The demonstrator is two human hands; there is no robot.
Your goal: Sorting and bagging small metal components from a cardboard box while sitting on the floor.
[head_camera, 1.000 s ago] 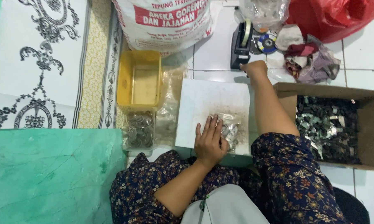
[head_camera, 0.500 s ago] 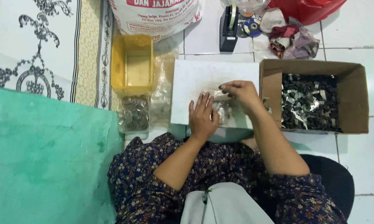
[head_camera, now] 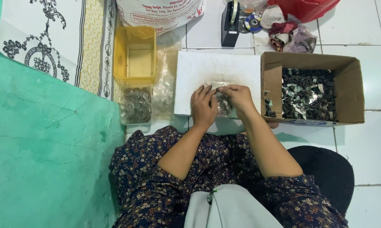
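Two hands meet over one small clear bag, and it all happens on a white board [head_camera: 218,69] laid on the tiled floor [head_camera: 368,139]. Far left, a green mat [head_camera: 42,147] and a patterned cloth [head_camera: 51,42]. Next, a yellow tub [head_camera: 134,55], and just below it a clear pack of round pieces [head_camera: 135,105]. At the top, a big white sack [head_camera: 161,12].

Now the middle: the left hand [head_camera: 203,107] lies flat, fingers together, pressing the bag [head_camera: 222,101] down onto the board. The bag is see-through, crumpled and shiny, with small dark and silvery bits inside, near the board's front edge. The right hand [head_camera: 238,96] comes in from the other side, fingertips pinched on the bag's top edge, touching the left fingertips.

Above, a black tape dispenser [head_camera: 230,21] stands on the tiles. Right of the board, touching it, a cardboard box [head_camera: 313,90] holds a heap of dark and silver bits. Top right, rags [head_camera: 289,36] and a red bag [head_camera: 304,6].
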